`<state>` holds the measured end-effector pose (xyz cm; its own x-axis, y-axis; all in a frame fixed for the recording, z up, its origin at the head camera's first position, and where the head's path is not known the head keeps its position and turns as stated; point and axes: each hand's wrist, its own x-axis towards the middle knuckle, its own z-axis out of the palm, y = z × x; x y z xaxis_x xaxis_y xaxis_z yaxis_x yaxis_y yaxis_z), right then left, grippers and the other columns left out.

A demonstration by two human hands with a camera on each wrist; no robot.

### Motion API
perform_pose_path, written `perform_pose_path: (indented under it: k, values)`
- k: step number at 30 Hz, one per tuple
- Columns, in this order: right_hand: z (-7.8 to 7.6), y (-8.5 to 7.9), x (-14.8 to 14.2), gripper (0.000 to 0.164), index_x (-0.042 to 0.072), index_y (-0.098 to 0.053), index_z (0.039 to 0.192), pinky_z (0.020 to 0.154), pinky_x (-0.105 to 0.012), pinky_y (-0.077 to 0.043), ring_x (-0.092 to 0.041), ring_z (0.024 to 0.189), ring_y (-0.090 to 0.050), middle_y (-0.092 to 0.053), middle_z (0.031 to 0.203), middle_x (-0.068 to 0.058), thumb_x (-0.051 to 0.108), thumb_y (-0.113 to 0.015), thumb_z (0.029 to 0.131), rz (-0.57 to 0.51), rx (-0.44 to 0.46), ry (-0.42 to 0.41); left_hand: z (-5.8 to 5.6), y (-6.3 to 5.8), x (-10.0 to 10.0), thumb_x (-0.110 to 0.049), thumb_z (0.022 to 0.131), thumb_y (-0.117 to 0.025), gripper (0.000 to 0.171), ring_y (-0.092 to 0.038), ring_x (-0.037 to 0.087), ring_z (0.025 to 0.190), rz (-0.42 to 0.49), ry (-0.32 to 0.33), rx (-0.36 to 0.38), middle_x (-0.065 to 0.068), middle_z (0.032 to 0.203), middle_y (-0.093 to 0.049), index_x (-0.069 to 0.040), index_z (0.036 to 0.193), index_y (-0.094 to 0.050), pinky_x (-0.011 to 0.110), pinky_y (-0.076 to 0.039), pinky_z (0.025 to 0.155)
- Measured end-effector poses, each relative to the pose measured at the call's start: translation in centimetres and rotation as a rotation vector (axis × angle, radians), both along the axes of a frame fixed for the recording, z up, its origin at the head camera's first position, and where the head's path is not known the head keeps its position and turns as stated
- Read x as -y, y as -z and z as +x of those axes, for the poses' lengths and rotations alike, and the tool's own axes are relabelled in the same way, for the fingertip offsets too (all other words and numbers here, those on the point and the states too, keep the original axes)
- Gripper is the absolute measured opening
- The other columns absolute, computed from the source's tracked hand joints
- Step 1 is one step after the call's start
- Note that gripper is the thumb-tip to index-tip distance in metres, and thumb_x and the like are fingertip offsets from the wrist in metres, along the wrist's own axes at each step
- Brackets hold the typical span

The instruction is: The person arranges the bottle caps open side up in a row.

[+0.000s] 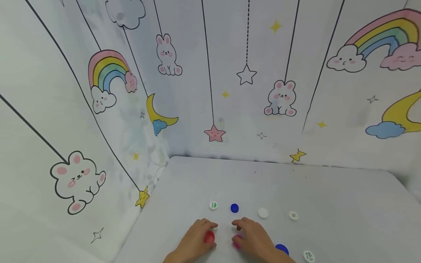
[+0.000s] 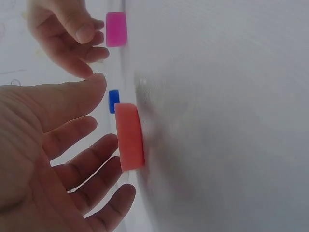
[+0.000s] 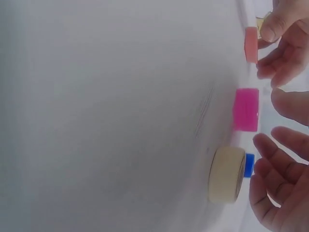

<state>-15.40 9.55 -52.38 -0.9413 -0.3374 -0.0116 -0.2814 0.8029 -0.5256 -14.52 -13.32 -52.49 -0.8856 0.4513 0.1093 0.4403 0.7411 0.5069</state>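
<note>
A red bottle cap (image 1: pixel 209 237) sits on the white table between the thumb and fingers of my left hand (image 1: pixel 196 237). In the left wrist view those fingers (image 2: pixel 91 162) are spread and loosely bent, their tips right at the red cap (image 2: pixel 129 137). Over a magenta cap (image 1: pixel 237 241) hovers my right hand (image 1: pixel 254 237), its thumb overlapping the cap in the head view. The right wrist view has the right fingers (image 3: pixel 275 169) relaxed and apart from the magenta cap (image 3: pixel 246 109). Neither hand grips anything.
Beyond the hands lie a white-and-green cap (image 1: pixel 213 205), a small blue cap (image 1: pixel 234 208), a plain white cap (image 1: pixel 263 213) and a marked white cap (image 1: pixel 294 216). A larger blue disc (image 1: pixel 281 249) is partly behind the right wrist, with a green-patterned cap (image 1: pixel 309 256) to its right.
</note>
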Motion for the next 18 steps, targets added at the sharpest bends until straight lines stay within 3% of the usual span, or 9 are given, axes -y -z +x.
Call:
perform_pose_path:
  k: [4, 7, 10, 14, 18]
  values:
    - [0.3, 0.1, -0.6, 0.037, 0.016, -0.07, 0.112, 0.071, -0.033, -0.051, -0.007, 0.074, -0.052, -0.059, 0.086, 0.012, 0.029, -0.08, 0.079, 0.007, -0.022, 0.013, -0.3, -0.5, -1.0, -0.023, 0.079, -0.08, 0.044, -0.05, 0.008, 0.1, -0.006, 0.046, 0.018, -0.009, 0.109, -0.061, -0.018, 0.12, -0.064, 0.031, -0.046, 0.09]
    - [0.7, 0.2, -1.3, 0.037, 0.016, -0.069, 0.112, 0.072, -0.034, -0.051, -0.008, 0.075, -0.052, -0.059, 0.087, 0.011, 0.028, -0.08, 0.079, 0.002, -0.03, 0.003, -0.7, -0.4, -2.0, -0.024, 0.079, -0.08, 0.043, -0.052, 0.007, 0.1, -0.013, 0.084, -0.023, -0.009, 0.11, -0.062, -0.018, 0.119, -0.065, 0.03, -0.046, 0.09]
    - [0.8, 0.4, -1.6, 0.039, 0.016, -0.069, 0.113, 0.078, -0.04, -0.052, -0.011, 0.079, -0.053, -0.06, 0.089, 0.01, 0.026, -0.081, 0.078, 0.001, 0.025, 0.021, -0.9, -0.1, -2.8, -0.024, 0.078, -0.081, 0.043, -0.053, 0.008, 0.099, -0.013, 0.109, -0.078, -0.009, 0.109, -0.063, -0.017, 0.118, -0.066, 0.029, -0.046, 0.087]
    - [1.0, 0.6, -1.9, 0.042, 0.016, -0.068, 0.115, 0.084, -0.047, -0.052, -0.014, 0.082, -0.055, -0.06, 0.089, 0.009, 0.024, -0.083, 0.076, 0.017, 0.107, 0.057, -1.0, 0.3, -3.6, -0.024, 0.078, -0.081, 0.042, -0.055, 0.009, 0.101, -0.027, 0.108, -0.088, -0.008, 0.108, -0.064, -0.017, 0.116, -0.066, 0.029, -0.047, 0.088]
    - [1.3, 0.8, -2.5, 0.043, 0.016, -0.068, 0.115, 0.083, -0.045, -0.052, -0.01, 0.081, -0.054, -0.059, 0.09, 0.011, 0.027, -0.083, 0.076, 0.043, 0.08, 0.031, -1.2, 0.6, -4.2, -0.024, 0.078, -0.082, 0.041, -0.056, 0.009, 0.1, -0.037, 0.105, -0.071, -0.008, 0.106, -0.063, -0.017, 0.115, -0.066, 0.028, -0.047, 0.089]
